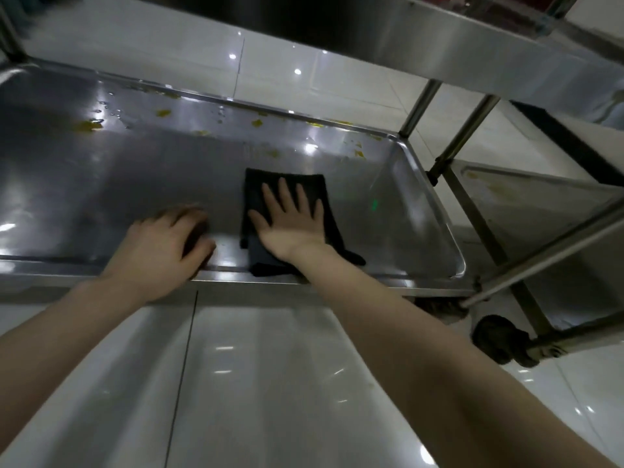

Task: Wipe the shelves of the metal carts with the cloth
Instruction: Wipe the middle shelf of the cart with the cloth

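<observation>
Spread fingers [285,197] of the right hand [290,228] are pressing flat on the dark folded cloth [256,187], which is lying near the front rim of the steel shelf [135,170]. The left hand [162,244] is resting on that rim, fingers curled; whether it is gripping cannot be told. Yellow stains [91,125] are dotting the far edge, above glossy white floor tiles [270,383].
</observation>
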Available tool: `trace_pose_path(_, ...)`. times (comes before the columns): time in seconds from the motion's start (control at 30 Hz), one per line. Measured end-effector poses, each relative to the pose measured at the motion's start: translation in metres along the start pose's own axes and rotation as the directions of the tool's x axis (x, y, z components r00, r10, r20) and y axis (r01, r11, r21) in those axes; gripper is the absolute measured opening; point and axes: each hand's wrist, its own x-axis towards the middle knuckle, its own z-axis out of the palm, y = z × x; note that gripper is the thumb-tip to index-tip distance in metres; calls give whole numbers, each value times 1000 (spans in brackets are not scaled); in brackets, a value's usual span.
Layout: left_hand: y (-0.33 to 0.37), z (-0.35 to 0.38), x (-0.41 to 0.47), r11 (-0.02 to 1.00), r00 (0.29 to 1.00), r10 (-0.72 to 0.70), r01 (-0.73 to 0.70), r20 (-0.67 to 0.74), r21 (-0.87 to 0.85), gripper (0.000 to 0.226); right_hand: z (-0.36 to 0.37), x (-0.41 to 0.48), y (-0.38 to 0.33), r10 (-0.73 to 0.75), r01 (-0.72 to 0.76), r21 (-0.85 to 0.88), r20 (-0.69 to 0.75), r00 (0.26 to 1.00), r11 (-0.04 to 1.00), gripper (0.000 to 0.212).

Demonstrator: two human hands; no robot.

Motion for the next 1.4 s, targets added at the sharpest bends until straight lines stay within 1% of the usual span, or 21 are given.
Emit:
trace_pose_path(0.07,0,-1,3,999,999,21,-22,34,36,73,3,5,-26,-111,111,15,24,993,994,66)
trace_pose_path(0.13,-3,-1,4,995,996,74,-77,44,68,72,-1,-2,3,-119,118,4,15,993,993,66)
trace_pose_path(0.17,-9,-2,4,993,996,86,-89,40,82,71,-5,-6,30,-62,62,-11,-19,998,998,65)
trace_pose_path(0.23,-24,-8,2,991,996,82,-87,45,100,72,-19,-21,95,134,-135,-10,-59,989,991,65)
trace_pose_path(0.3,-47,-15,-5,992,997,51,-57,49,113,74,-30,-39,145,359,-358,36,-39,932,933,66)
trace_pose_path(0.33,-61,-20,-9,992,999,27,-31,40,120,76,-32,-42,155,423,-421,51,-33,905,905,67)
trace_pose_path(0.4,-84,-28,-16,993,999,-31,30,14,114,77,-27,-34,139,446,-444,60,-36,894,894,67)
trace_pose_path(0.47,-97,-29,-21,992,996,-85,87,-24,89,76,-16,-12,85,358,-357,33,-58,932,934,67)
trace_pose_path(0.57,-98,-27,-22,993,993,-93,97,-75,65,73,0,28,-34,101,-102,-16,-35,994,995,66)
trace_pose_path(0.63,-97,-26,-23,995,992,-92,95,-91,31,74,8,40,-105,-86,86,1,7,996,996,66)
trace_pose_path(0.7,-101,-32,-23,996,991,-93,92,-93,-17,75,9,43,-132,-198,198,17,21,980,980,66)
trace_pose_path(0.77,-112,-41,-27,998,996,-70,69,-53,-7,78,5,39,-114,-221,221,12,9,975,975,65)
trace_pose_path(0.8,-121,-46,-31,997,997,-71,72,-41,15,78,3,36,-95,-191,191,7,-11,982,982,64)
trace_pose_path(0.93,-174,-69,-59,983,986,-155,161,-69,90,78,-6,16,-22,104,-103,13,-45,994,995,66)
trace_pose_path(1.0,-198,-77,-77,966,975,-205,216,-87,141,76,-3,13,-24,209,-209,5,-37,977,978,68)
trace_pose_path(1.07,-210,-79,-86,948,960,-257,273,-112,163,77,5,22,-60,230,-230,6,-52,972,973,67)
trace_pose_path(1.13,-212,-77,-87,938,949,-285,305,-139,162,76,15,38,-120,122,-124,-23,-72,990,992,67)
trace_pose_path(1.2,-211,-74,-85,940,946,-283,306,-156,149,74,26,57,-196,-63,62,-27,-51,997,998,68)
trace_pose_path(1.3,-219,-75,-88,954,949,-266,284,-172,93,71,37,69,-299,-280,280,-17,11,960,960,67)
trace_pose_path(1.33,-222,-77,-89,959,949,-260,275,-180,63,70,39,69,-316,-320,320,-26,15,947,947,66)
trace_pose_path(1.4,-227,-80,-94,961,941,-271,278,-201,8,67,38,68,-318,-368,368,-36,2,930,929,65)
